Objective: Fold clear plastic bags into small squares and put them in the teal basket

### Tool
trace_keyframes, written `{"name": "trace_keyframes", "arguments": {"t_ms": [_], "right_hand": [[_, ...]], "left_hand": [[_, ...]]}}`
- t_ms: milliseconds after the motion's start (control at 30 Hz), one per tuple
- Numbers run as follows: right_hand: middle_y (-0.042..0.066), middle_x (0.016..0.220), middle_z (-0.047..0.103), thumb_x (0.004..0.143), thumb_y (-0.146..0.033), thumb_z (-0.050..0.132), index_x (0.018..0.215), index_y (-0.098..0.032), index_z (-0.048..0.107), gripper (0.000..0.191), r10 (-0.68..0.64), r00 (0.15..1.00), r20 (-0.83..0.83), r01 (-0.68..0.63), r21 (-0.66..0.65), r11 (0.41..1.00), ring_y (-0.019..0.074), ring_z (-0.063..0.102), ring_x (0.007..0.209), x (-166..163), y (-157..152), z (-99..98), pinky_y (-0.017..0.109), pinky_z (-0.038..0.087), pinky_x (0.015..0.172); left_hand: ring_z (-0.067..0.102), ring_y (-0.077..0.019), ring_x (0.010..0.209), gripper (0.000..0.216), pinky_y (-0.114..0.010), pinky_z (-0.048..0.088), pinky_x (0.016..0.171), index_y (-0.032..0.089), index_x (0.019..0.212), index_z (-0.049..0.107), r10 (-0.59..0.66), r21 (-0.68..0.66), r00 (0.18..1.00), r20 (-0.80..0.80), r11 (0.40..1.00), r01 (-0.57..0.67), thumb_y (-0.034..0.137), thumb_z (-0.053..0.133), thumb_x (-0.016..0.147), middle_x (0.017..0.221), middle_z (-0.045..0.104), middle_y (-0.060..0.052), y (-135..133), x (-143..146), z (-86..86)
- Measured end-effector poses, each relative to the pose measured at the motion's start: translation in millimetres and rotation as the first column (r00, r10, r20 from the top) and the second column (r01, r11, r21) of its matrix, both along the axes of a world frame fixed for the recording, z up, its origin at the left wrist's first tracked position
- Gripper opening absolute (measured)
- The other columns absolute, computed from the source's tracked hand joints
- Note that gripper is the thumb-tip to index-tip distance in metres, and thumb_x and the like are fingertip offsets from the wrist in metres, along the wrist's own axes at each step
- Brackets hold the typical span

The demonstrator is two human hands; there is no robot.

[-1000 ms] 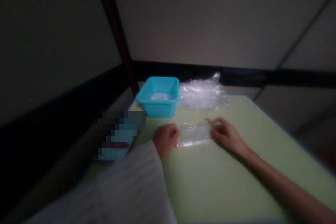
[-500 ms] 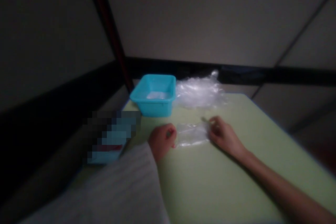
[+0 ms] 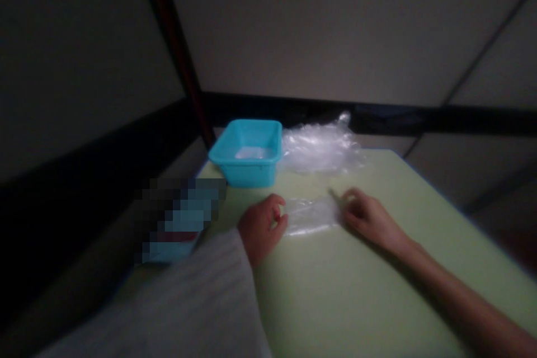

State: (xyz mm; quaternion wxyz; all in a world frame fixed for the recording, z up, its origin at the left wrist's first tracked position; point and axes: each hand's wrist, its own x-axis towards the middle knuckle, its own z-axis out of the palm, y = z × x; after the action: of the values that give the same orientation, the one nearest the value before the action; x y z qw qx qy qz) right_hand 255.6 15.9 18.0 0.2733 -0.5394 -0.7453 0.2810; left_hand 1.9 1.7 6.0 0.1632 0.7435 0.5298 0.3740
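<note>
A small clear plastic bag (image 3: pixel 312 216) lies flat on the pale green table (image 3: pixel 356 291) between my two hands. My left hand (image 3: pixel 262 226), coming out of a light ribbed sleeve, has its fingers curled and pinches the bag's left end. My right hand (image 3: pixel 369 218), bare-armed, has its fingers bent and grips the bag's right end, where a thin dark bit sticks up. The picture is dim and soft.
A turquoise plastic tub (image 3: pixel 249 151) with something pale inside stands at the table's far left corner. A heap of crumpled clear plastic bags (image 3: pixel 321 148) lies right of it. A blurred-out blue thing (image 3: pixel 180 218) sits at the left edge. Walls rise behind.
My left hand has shifted slightly right and its fingers have loosened a little at the bag's end. My right hand and the bag have moved slightly right too.
</note>
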Motion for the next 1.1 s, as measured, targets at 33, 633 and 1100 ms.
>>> {"name": "trace_keyframes", "arguments": {"t_ms": [33,633,1100], "right_hand": [[-0.003,0.057,0.054,0.074,-0.018,0.051,0.086,-0.019,0.044,0.013,0.021,0.999,-0.050,-0.023,-0.051,0.998,0.0121,0.049,0.048,1,-1,0.1,0.023,0.033,0.043],[0.000,0.065,0.059,0.076,-0.018,0.058,0.071,-0.017,0.050,0.010,0.211,0.902,-0.376,-0.270,-0.111,0.956,0.0108,0.054,0.058,9,-2,3.8,0.022,0.041,0.052],[0.003,0.067,0.053,0.088,-0.019,0.044,0.080,-0.016,0.065,0.023,0.587,0.778,0.226,-0.628,0.255,0.735,0.0136,0.048,0.060,16,-2,3.2,0.026,0.036,0.055]], "left_hand": [[0.041,-0.0086,0.046,0.014,-0.020,0.035,0.052,0.018,0.086,0.053,-0.010,0.012,1.000,-0.003,1.000,0.010,0.019,0.050,0.073,0.057,0.046,0.007,0,0,-0.4],[0.051,-0.0101,0.050,0.014,-0.021,0.037,0.054,0.019,0.089,0.053,0.007,-0.166,0.991,-0.137,0.986,-0.030,0.017,0.047,0.076,0.068,0.059,0.003,1,-1,1.4],[0.059,-0.0192,0.074,0.035,-0.030,0.046,0.069,0.016,0.113,0.053,-0.015,-0.091,0.956,-0.294,0.996,-0.013,0.022,0.046,0.079,0.087,0.062,-0.006,-9,0,6.7]]}}
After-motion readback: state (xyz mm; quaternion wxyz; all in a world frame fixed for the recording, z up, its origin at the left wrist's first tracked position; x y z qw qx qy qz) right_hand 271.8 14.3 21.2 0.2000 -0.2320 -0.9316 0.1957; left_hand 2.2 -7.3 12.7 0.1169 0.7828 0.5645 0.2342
